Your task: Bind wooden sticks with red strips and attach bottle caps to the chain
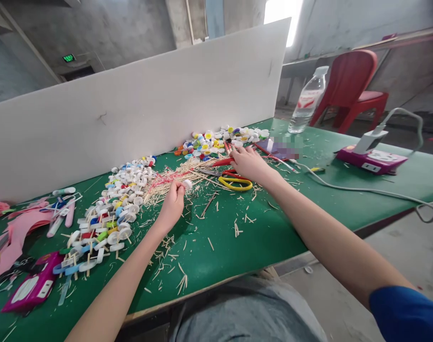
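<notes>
Between the thumb and fingers of my left hand (174, 202) is a white bottle cap (188, 184), held just above the green table. My right hand (250, 164) reaches out palm down over the tools, its fingers partly spread. Beside its thumb lies a red handle (222, 162); whether the hand touches it I cannot tell. Scissors with yellow and red handles (237, 184) lie just below that hand. A heap of thin wooden sticks (166, 189) and strips of clear red-printed wrapper (169, 176) spread between the hands. What lies under my right palm is hidden.
Bottle caps with sticks through them (112, 223) crowd the left; loose coloured caps (205, 142) lie at the back by a white board (148, 99). To the right are a water bottle (307, 102), a purple power strip (373, 160) and its cable (359, 188). Pink paper (24, 232) lies far left.
</notes>
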`<state>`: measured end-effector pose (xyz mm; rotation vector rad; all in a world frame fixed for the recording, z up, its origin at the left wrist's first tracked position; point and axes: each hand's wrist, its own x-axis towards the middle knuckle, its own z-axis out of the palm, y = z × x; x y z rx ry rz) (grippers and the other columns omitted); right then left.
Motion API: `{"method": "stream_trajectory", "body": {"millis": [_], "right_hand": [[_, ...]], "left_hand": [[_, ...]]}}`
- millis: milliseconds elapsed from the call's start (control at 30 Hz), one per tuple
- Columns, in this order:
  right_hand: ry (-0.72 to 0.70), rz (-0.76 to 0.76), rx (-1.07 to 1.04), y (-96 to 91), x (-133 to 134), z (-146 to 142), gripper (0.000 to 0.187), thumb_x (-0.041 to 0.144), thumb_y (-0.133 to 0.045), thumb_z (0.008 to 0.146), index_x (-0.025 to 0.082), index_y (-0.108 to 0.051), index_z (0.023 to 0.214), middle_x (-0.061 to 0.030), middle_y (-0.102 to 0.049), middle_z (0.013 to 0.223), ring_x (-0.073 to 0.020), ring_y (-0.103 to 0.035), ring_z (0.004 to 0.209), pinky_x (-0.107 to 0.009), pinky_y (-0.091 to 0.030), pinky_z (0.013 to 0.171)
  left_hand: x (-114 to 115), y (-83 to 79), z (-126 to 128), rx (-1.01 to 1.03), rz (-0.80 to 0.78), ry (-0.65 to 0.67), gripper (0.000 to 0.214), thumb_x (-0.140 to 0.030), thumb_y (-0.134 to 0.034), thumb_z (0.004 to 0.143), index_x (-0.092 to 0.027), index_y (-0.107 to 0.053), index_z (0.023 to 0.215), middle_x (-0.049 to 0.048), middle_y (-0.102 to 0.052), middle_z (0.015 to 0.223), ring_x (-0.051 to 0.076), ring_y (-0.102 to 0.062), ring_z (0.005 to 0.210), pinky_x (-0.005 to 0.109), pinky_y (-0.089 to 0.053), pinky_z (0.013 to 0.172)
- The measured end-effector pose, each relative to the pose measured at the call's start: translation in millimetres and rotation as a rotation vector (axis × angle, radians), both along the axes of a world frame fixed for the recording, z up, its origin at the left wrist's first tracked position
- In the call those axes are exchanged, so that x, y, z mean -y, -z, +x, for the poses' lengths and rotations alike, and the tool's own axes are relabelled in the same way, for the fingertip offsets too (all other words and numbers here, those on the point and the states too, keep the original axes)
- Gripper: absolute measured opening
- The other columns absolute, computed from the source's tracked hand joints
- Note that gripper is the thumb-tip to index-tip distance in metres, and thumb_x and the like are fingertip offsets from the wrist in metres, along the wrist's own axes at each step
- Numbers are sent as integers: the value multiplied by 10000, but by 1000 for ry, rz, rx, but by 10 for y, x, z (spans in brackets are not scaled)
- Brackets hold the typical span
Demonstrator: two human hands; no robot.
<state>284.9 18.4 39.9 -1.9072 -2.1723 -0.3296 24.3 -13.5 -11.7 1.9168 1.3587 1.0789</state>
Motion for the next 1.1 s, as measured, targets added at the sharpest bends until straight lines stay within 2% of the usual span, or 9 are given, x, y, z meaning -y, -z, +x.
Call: {"method": "stream_trajectory", "body": {"millis": [67, 100, 200, 300, 433, 633, 867, 1000, 1100], "right_hand": [[51, 80, 35, -26, 57, -40, 372, 220, -350, 902, 81, -554, 1180, -218, -521, 1263, -350, -447, 1164, -447, -357, 899], [52, 39, 28, -46, 88, -68, 366, 256, -366, 902, 96, -573, 1157, -207, -546, 1231, -338, -479, 1129, -431, -378, 877], [3, -260, 13, -106, 182, -152, 360, 378, -432, 877, 142, -630, 1064, -173, -620, 1099, -293, -573, 982, -373, -439, 756], [-21, -421, 80, -122, 242, -189, 376, 345, -495, 837, 140, -617, 1128, -193, -570, 1195, -313, -557, 1045, -373, -448, 753], [36, -433, 92, -87, 216, -156, 470, 347, -551, 815, 123, -551, 1228, -211, -530, 1259, -307, -556, 1069, -354, -457, 745], [-22, -460, 39, -63, 104, -106, 276, 334, -502, 854, 126, -678, 895, -142, -678, 835, -223, -629, 705, -302, -426, 575], [-9, -456, -79, -80, 49, -37, 223, 315, -522, 807, 149, -672, 816, -93, -653, 752, -191, -573, 644, -302, -399, 546], [-37, -480, -287, -81, -6, -30, 284, 412, -528, 826, 177, -629, 703, -53, -613, 680, -151, -510, 575, -299, -384, 536], [-129, -487, -567, -87, 5, -87, 338, 523, -559, 815, 191, -608, 779, -41, -603, 752, -128, -498, 601, -274, -402, 542]], "left_hand": [[-4, 6, 8, 13, 12, 36, 80, -257, -368, 929, -210, -430, 946, 5, -485, 820, 109, -461, 635, 251, -372, 619], [-3, 6, 12, 26, 12, 48, 68, -247, -380, 922, -212, -426, 958, 8, -505, 838, 107, -473, 637, 251, -378, 624], [4, -7, 16, 70, -3, 66, 72, -263, -391, 917, -217, -403, 971, 13, -572, 839, 108, -486, 606, 254, -387, 612], [15, -31, 12, 119, -1, 70, 79, -285, -414, 911, -222, -394, 954, 20, -626, 851, 109, -500, 580, 264, -394, 616], [46, -72, 14, 123, 5, 37, 118, -313, -479, 890, -224, -410, 925, 37, -672, 903, 124, -556, 617, 274, -388, 638], [97, -124, 11, 15, 55, -7, 153, -374, -481, 895, -226, -451, 921, 41, -702, 900, 160, -605, 694, 275, -363, 639], [98, -156, -31, -19, 100, -18, 208, -422, -480, 894, -216, -494, 883, 32, -691, 825, 168, -596, 717, 284, -377, 686], [25, -125, -46, 163, -43, -47, 333, -492, -414, 903, -189, -516, 809, 10, -607, 601, 155, -550, 620, 282, -390, 658], [-39, -97, -49, 426, -206, -31, 306, -442, -401, 920, -183, -494, 784, -26, -513, 546, 116, -469, 536, 246, -361, 567]]}}
